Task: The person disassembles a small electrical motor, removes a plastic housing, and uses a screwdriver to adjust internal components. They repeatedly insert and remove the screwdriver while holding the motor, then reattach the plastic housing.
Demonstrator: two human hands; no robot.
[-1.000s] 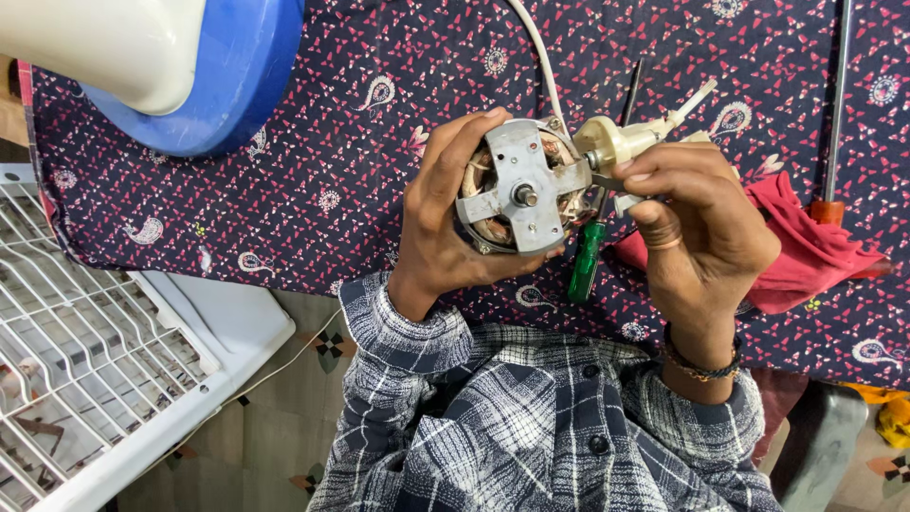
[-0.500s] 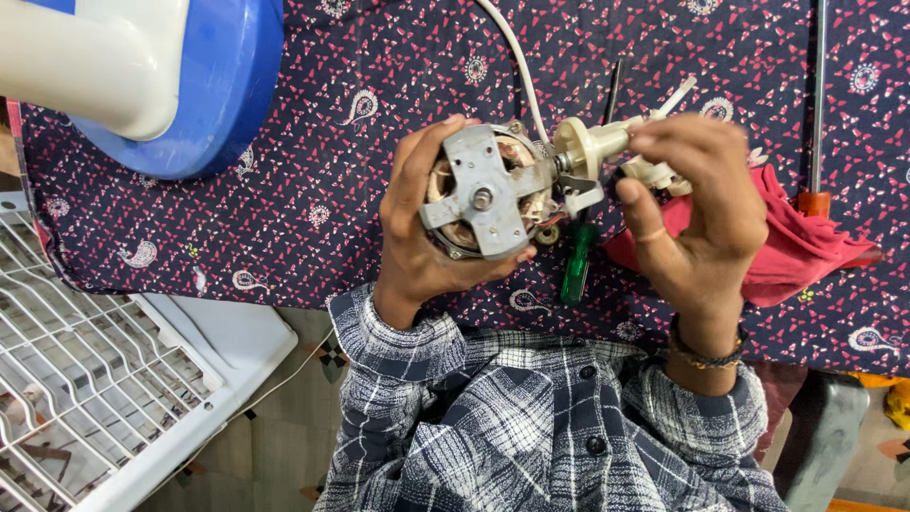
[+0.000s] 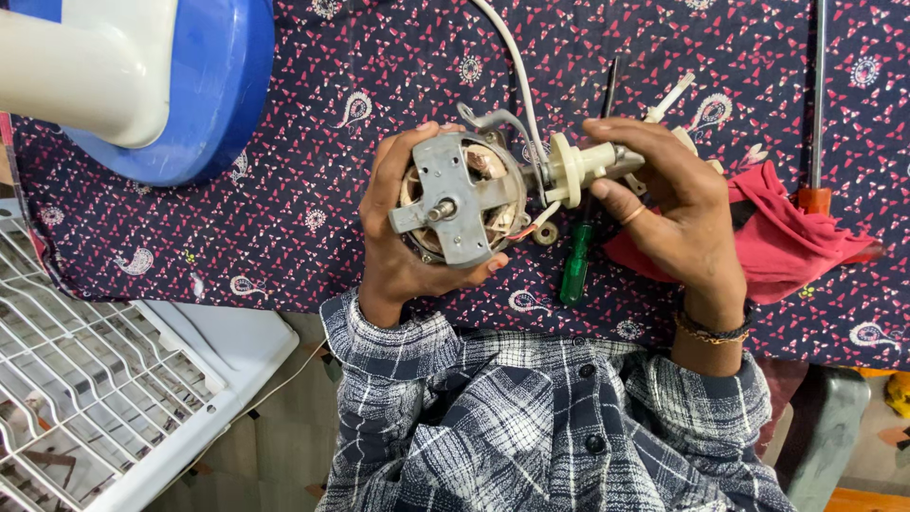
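The left hand (image 3: 398, 237) is wrapped around a grey fan motor (image 3: 460, 199), fingers curled under its metal bracket, above the near edge of the patterned cloth-covered table (image 3: 284, 237). The right hand (image 3: 678, 213) pinches the cream plastic part (image 3: 578, 169) joined to the motor's side. A green-handled screwdriver (image 3: 575, 265) lies beneath, a red rag (image 3: 787, 246) just right, a blue-and-white fan base (image 3: 142, 76) at the far left corner

The motor (image 3: 462, 202) sits in the left hand (image 3: 403, 237), above the worktop (image 3: 313, 237). A screwdriver (image 3: 578, 256) lies right of it, under the right hand (image 3: 678, 213). A wire grille (image 3: 85, 379) lies lower left.
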